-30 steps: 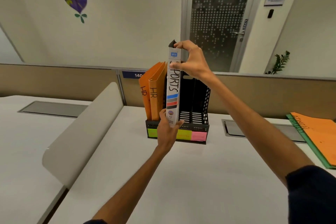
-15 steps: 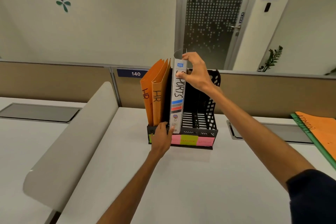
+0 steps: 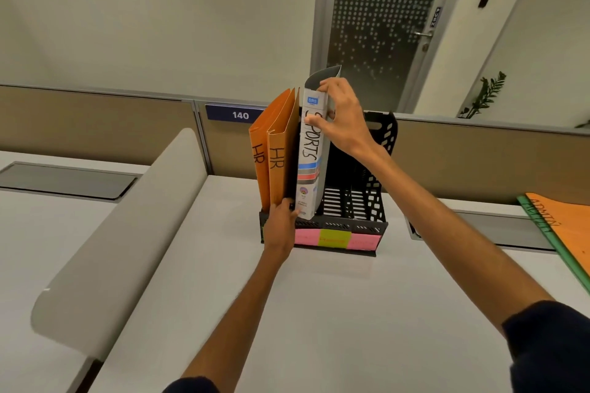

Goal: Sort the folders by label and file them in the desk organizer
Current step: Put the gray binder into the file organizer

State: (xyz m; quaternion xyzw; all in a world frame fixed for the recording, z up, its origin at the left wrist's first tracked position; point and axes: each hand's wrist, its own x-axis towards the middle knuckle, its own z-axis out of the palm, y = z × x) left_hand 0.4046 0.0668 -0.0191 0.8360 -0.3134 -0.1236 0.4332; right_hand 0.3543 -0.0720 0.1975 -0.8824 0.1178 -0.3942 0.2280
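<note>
Here, a black desk organizer [image 3: 351, 204] stands on the white desk [image 3: 287, 313], near its far edge against the tan partition [image 3: 95, 124]. Two orange folders [image 3: 274, 150], each marked "HR", stand upright in its leftmost slot, leaning slightly to 11 o'clock.

Just to their right, at 3 o'clock from them, stands a white folder [image 3: 314, 156] lettered "SPORTS" down its spine. Its bottom end sits at the organizer's front rail; whether it rests fully on the slot floor cannot be told.

Right hand [image 3: 343, 118]: closed around the white folder's upper end, thumb on the spine face, other fingers wrapped over the top and right side. Firm pinch grip.

Left hand [image 3: 281, 223]: at the organizer's front left corner, fingers curled and touching the lower edge of the white folder and the nearer orange folder. Whether it grips anything or only presses cannot be told.

Sticky notes [image 3: 335, 238], pink and yellow-green, run along the organizer's front face. The slots to the right of the white folder hold nothing visible.

At 3 o'clock from the organizer, well apart, an orange folder marked "ADMIN" [image 3: 565, 230] lies flat on a green folder [image 3: 539, 230] at the desk's right edge.

A blue plate reading "140" [image 3: 239, 114] sits on the partition behind the orange folders.
</note>
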